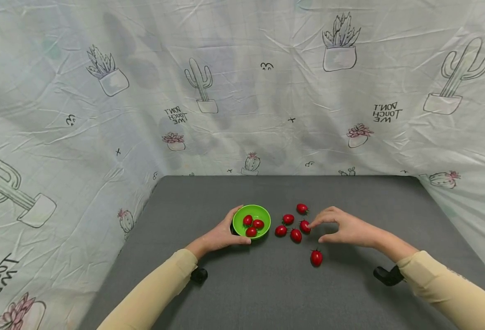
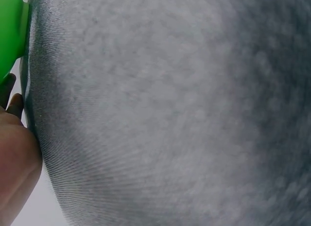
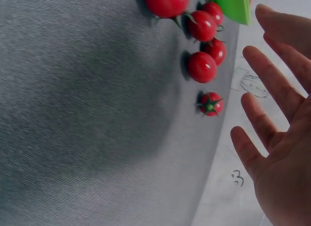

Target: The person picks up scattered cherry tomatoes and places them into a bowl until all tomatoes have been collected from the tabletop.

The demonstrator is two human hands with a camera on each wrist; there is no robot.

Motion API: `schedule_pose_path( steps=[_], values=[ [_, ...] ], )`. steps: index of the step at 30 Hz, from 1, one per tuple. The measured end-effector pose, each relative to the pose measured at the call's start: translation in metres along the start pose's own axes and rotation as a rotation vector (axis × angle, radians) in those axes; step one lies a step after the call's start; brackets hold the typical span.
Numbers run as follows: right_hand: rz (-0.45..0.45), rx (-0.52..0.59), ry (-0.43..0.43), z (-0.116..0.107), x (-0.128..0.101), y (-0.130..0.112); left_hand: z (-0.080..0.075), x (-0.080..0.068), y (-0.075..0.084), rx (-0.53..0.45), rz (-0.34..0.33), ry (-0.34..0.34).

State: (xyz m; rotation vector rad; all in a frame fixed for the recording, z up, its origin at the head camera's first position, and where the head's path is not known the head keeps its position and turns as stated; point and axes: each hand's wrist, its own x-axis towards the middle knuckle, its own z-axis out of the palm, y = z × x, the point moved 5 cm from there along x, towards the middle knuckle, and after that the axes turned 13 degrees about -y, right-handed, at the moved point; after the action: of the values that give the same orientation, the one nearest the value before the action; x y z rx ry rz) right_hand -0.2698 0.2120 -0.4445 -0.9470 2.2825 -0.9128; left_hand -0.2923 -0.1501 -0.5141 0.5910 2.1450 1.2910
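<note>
Roll risk: six loose, glossy red oval toms (image 1: 296, 235) at 3–4 o'clock of round bright-green plastic-looking bowl (image 1: 256, 211).
L grip (image 1: 219, 234) clasps bowl, 3 more toms (image 1: 251, 232) inside; R grip (image 1: 347, 228) released, nothing held, just beside loose toms. Careless fingertip nudge could roll one; uneven L squeeze might tip bowl.

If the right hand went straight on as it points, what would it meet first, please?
The right hand would probably meet the tomato nearest its fingertips first, though its height is unclear.
</note>
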Motion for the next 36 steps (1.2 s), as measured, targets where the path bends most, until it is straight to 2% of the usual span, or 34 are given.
schedule_pose_path(
  steps=[18,36],
  values=[
    [-0.04,0.037,-0.059,0.022,-0.004,0.009,-0.001,-0.001,0.005,0.005,-0.015,-0.026],
    [-0.097,-0.022,-0.091,0.039,-0.004,0.018,-0.003,0.001,0.003,0.0,-0.032,-0.014]
  ],
)
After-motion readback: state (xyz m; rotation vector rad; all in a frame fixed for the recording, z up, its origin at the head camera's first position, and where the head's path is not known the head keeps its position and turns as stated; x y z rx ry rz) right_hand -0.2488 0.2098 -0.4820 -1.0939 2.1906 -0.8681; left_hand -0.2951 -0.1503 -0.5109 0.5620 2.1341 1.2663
